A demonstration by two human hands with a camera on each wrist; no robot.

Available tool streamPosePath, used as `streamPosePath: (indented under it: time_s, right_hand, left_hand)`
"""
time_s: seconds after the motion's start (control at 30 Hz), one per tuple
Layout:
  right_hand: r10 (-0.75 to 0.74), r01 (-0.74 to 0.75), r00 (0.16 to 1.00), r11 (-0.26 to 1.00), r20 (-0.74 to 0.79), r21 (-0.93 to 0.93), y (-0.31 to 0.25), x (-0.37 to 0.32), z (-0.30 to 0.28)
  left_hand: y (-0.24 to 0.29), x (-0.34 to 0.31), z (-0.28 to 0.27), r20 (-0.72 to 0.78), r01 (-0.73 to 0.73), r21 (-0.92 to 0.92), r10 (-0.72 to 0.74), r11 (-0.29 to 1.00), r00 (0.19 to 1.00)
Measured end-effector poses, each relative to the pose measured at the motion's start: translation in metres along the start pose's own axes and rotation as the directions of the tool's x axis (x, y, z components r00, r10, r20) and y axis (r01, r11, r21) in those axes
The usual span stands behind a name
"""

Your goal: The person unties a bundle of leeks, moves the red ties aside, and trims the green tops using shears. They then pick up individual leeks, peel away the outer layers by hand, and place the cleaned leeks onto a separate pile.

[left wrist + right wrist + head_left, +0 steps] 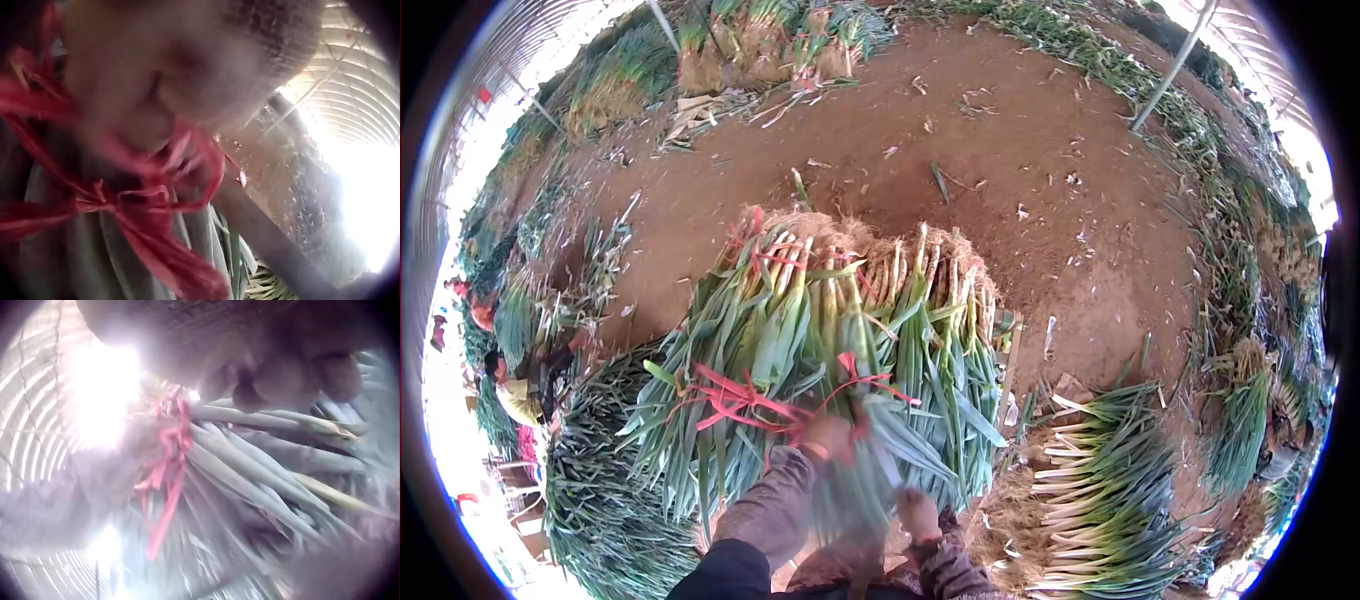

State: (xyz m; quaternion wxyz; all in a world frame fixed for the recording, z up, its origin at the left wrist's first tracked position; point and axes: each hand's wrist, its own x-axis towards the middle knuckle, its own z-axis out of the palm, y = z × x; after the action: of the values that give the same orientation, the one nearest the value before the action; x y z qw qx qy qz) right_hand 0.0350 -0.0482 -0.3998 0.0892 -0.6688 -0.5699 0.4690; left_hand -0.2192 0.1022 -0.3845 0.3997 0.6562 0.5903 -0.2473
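Observation:
Bundles of leeks (820,310) with rooty white ends lie in a pile in front of me, bound with red plastic ties (740,398). My left hand (828,438) grips the leaves of one bundle beside a red tie; in the left wrist view, red strips (156,250) loop around its fingers. Right of it, my right hand (918,512) is curled low over the leaf ends, holding a knife whose pale blade (887,468) is blurred. Leaves (850,500) between the hands are blurred too. The right wrist view shows curled fingers (281,384) above the leaves.
Loose leeks (1100,490) lie in a row at the right, and a dark green heap (615,460) is at the left. Standing bundles (750,45) are at the back on bare soil (1080,190). A person (525,390) is at far left. Metal posts (1175,65) rise behind.

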Motion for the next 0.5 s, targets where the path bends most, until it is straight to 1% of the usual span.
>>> streamPosePath:
  time_s: [0.03,0.1,0.13,0.17,0.2,0.23,0.27,0.3,0.33,0.37,0.4,0.43,0.5]
  right_hand:
    - [-0.086,0.085,0.996,0.996,-0.018,-0.019,-0.003,0.017,0.000]
    - [-0.068,0.067,0.998,0.997,0.018,0.031,-0.048,0.029,-0.044]
    - [0.030,-0.036,0.998,0.990,0.048,0.136,-0.053,0.022,-0.059]
    - [-0.043,0.041,0.998,0.998,0.048,0.049,-0.038,0.016,-0.063]
    - [0.066,-0.076,0.989,0.995,0.130,0.072,-0.043,-0.002,-0.084]
    - [0.048,-0.056,0.996,0.992,0.071,0.115,-0.030,-0.022,-0.090]
    - [0.102,-0.112,0.984,0.992,0.144,0.058,-0.003,-0.039,-0.092]
    - [0.220,-0.261,0.948,0.951,0.231,0.166,-0.007,-0.062,-0.110]
    - [0.333,-0.415,0.890,0.876,0.312,0.248,-0.015,-0.085,-0.131]
    - [0.424,-0.526,0.830,0.812,0.363,0.254,-0.025,-0.102,-0.148]
    - [0.393,-0.483,0.860,0.833,0.326,0.270,-0.009,-0.118,-0.152]
    - [0.352,-0.429,0.894,0.854,0.278,0.296,0.007,-0.126,-0.151]
    - [0.349,-0.383,0.923,0.875,0.162,0.295,0.010,-0.122,-0.156]
  left_hand:
    - [-0.003,-0.008,0.016,0.163,-0.016,0.045,0.009,0.999,0.987]
    - [-0.013,-0.064,0.056,0.277,-0.033,0.162,-0.013,0.986,0.961]
    - [-0.032,-0.094,0.078,0.190,-0.058,0.194,0.020,0.979,0.982]
    - [-0.050,-0.125,0.099,0.100,-0.076,0.230,0.054,0.970,0.994]
    - [-0.068,-0.156,0.121,0.010,-0.087,0.269,0.088,0.959,0.996]
    - [-0.097,-0.185,0.145,0.072,-0.131,0.283,0.115,0.950,0.991]
    - [-0.098,-0.226,0.141,0.059,-0.146,0.146,0.138,0.978,0.989]
    - [-0.094,-0.268,0.136,0.050,-0.164,0.005,0.164,0.986,0.985]
    - [-0.104,-0.291,0.167,0.267,-0.189,0.050,0.169,0.981,0.949]
    - [-0.109,-0.327,0.212,0.483,-0.228,0.081,0.162,0.970,0.861]
    - [-0.116,-0.356,0.250,0.595,-0.230,0.020,0.173,0.973,0.785]
    - [-0.123,-0.371,0.261,0.610,-0.178,-0.052,0.173,0.983,0.774]
    - [-0.138,-0.398,0.241,0.600,-0.046,-0.195,0.157,0.980,0.785]
